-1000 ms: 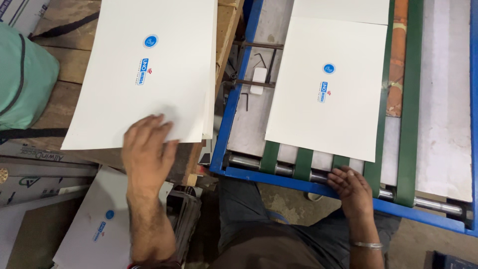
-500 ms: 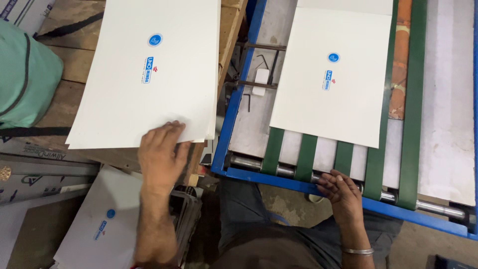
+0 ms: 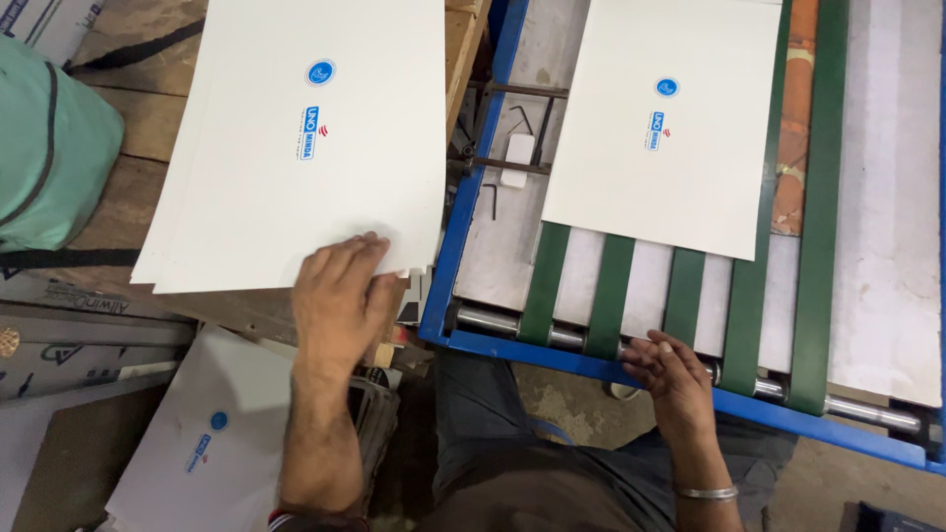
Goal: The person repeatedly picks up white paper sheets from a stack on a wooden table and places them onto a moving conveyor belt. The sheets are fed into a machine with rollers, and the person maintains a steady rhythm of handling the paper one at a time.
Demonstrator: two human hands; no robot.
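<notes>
**Left hand on the sheet stack, right hand at the conveyor edge**

Blue-framed conveyor [image 3: 463,212] with green belts [image 3: 611,296], carrying one white printed sheet [image 3: 670,167] well up the belts. Stack of white printed sheets [image 3: 296,167] on the wooden bench [image 3: 118,128], just beside the conveyor. Left hand [image 3: 345,296] spread flat, pressing the stack's near corner, gripping nothing. Right hand [image 3: 675,369] resting loosely curled on the end roller [image 3: 552,335], holding nothing. Likely light, thin, flexible and slippery card, best lifted by the near edge or corner

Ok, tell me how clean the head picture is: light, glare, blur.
Head view: even, soft light, no hard glare on the white sheets; left hand and right hand are sharp, barely blurred; the space under the wooden table is dark.
</notes>
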